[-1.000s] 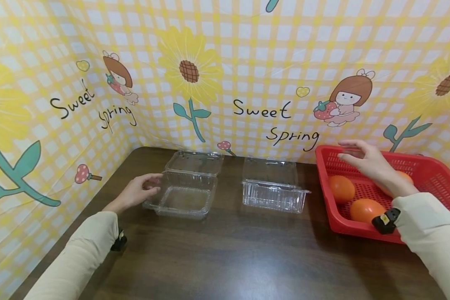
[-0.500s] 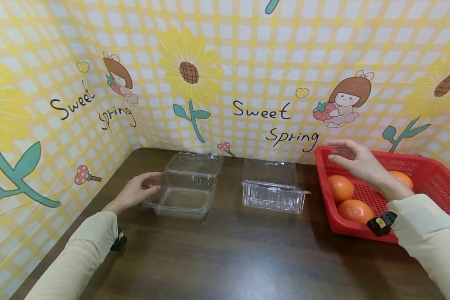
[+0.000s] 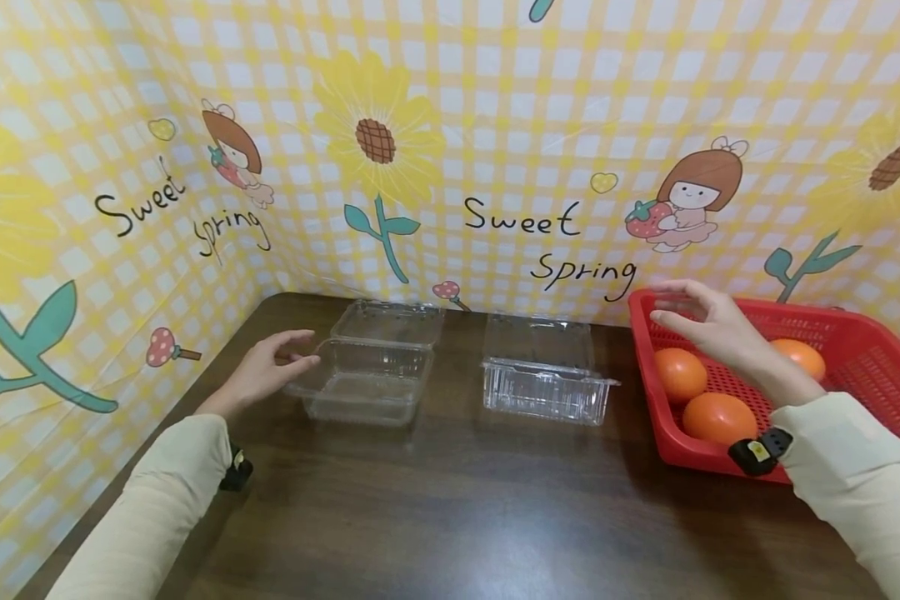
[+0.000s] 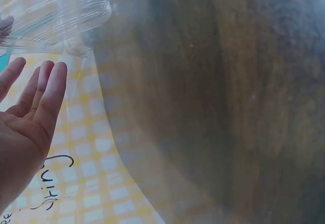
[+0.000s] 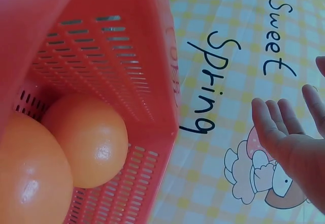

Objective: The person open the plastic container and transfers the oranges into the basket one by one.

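Observation:
On the left of the head view, an open clear plastic clamshell box [image 3: 367,387] stands with its hinged lid [image 3: 390,323] laid back. My left hand [image 3: 258,371] is beside its left rim, fingers spread and holding nothing. The left wrist view shows the same hand [image 4: 28,117] with its fingertips close to the clear plastic [image 4: 76,10]. My right hand [image 3: 712,329] hovers over the red plastic basket [image 3: 656,417], fingers apart, with nothing in its grasp. Inside the basket lie a front orange [image 3: 720,418], a left orange [image 3: 680,377] and another orange [image 3: 798,358] partly behind the right forearm.
A second open clear clamshell box [image 3: 546,396] stands in the middle of the dark wooden table [image 3: 450,517]. Behind and to the left hangs a yellow checked cloth [image 3: 495,125] with printed flowers. Each wrist wears a small black camera.
My right hand has shifted slightly left over the basket. The front orange has rolled left, then a little back right. My left hand has risen slightly and drawn a little left.

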`<state>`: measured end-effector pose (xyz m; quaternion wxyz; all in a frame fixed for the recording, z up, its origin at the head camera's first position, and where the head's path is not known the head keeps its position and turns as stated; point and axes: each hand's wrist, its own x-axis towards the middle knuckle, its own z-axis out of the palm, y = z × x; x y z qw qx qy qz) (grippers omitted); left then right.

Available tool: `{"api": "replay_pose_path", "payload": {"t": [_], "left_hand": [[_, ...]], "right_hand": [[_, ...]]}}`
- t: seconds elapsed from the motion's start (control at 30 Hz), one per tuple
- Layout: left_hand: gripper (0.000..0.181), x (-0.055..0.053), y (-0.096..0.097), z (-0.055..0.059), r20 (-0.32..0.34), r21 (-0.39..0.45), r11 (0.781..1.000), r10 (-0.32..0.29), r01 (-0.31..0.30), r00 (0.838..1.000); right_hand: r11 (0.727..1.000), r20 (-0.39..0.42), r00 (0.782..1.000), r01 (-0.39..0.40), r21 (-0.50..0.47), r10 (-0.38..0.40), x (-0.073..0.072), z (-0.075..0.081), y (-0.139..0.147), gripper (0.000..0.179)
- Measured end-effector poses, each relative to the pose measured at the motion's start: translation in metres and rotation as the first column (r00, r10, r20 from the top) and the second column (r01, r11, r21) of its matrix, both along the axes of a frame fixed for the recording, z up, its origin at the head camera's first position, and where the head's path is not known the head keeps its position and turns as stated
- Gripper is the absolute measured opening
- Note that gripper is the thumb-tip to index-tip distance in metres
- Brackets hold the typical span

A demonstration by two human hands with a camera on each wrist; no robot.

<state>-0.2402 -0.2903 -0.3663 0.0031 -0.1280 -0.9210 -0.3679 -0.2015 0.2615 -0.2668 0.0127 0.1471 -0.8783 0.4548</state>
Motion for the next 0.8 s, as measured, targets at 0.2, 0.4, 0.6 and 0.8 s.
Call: {"api": "replay_pose_path", "payload": {"t": [0.2,0.4,0.6,0.8], "left_hand": [[0.059,0.0,-0.005,0.01,-0.014,-0.007,1.0,0.014,-0.014,1.0],[0.057,-0.001,-0.005,0.021,-0.055,0.022,0.999,0.03,-0.029,0.998],[0.056,-0.003,-0.005,0.028,-0.071,0.064,0.997,0.038,-0.034,0.997],[0.052,-0.008,-0.003,0.032,-0.134,0.077,0.996,0.047,-0.037,0.99]], "right_hand": [[1.0,0.018,1.0,0.01,0.009,-0.01,0.001,0.001,-0.004,0.05],[1.0,0.001,1.0,0.007,0.012,-0.007,0.001,0.0,-0.007,0.047],[1.0,0.007,1.0,-0.004,0.001,0.004,0.001,0.0,-0.01,0.048],[1.0,0.024,1.0,0.003,-0.002,-0.003,0.002,0.001,-0.012,0.048]]}}
